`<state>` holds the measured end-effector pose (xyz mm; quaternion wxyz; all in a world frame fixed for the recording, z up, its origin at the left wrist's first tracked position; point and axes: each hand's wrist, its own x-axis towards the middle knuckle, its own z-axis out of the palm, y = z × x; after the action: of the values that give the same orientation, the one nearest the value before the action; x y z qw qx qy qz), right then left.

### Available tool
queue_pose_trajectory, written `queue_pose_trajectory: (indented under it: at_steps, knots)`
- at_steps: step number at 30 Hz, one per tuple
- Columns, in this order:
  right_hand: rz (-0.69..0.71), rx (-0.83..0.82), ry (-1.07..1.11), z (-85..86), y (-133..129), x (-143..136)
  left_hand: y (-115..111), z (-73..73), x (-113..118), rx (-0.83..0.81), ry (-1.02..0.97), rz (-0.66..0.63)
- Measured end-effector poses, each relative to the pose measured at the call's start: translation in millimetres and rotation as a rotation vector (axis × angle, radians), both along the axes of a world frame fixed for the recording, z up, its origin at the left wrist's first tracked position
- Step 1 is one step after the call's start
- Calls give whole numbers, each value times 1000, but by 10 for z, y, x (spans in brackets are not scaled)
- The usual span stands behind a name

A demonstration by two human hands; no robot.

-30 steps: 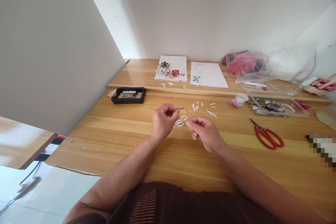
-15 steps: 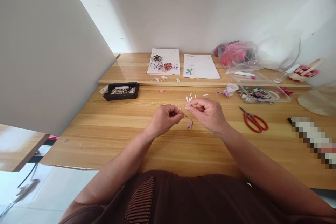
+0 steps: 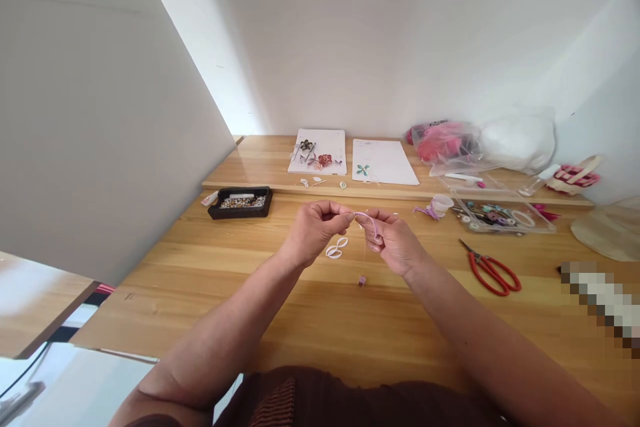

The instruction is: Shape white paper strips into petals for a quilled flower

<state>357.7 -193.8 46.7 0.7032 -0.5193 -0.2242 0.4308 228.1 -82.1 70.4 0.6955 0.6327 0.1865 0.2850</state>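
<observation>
My left hand [image 3: 320, 232] is closed, pinching one end of a thin purple ribbon [image 3: 369, 217] between thumb and fingertips. The ribbon arches over to my right hand [image 3: 397, 243], whose fingers are also closed on it, close to the left fingertips. Below the hands, a small curled purple piece [image 3: 362, 281] shows against the table; I cannot tell whether it belongs to the same ribbon. White loop-shaped pieces [image 3: 337, 248] lie beside my left hand. A few small white bits behind the hands are mostly covered by my fingers.
Red-handled pliers [image 3: 493, 272] lie to the right. A clear box of beads and parts [image 3: 505, 219] and a small white cup with purple ribbon [image 3: 442, 205] stand behind them. At the left is a black bead tray [image 3: 240, 203]. White paper [image 3: 383, 159] lies on the raised shelf.
My right hand, apart before, has come to the purple ribbon and grips it too. The ribbon now arches between both hands. White loops now show beside my left hand. The view has tilted up.
</observation>
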Motion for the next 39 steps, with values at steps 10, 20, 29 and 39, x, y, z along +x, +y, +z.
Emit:
queue_pose_trajectory:
  at_steps: [10, 20, 29, 39]
  knots:
    - [-43, 36, 100, 84, 173, -138, 208, 53, 224, 80, -112, 269]
    - [-258, 73, -942, 203, 12, -125, 278, 118, 197, 620, 62, 182]
    - [-276, 79, -987, 346, 71, 247, 241, 195, 180, 434, 166, -175]
    - [-50, 65, -172, 109, 230, 292, 297, 176, 266, 166, 9, -116]
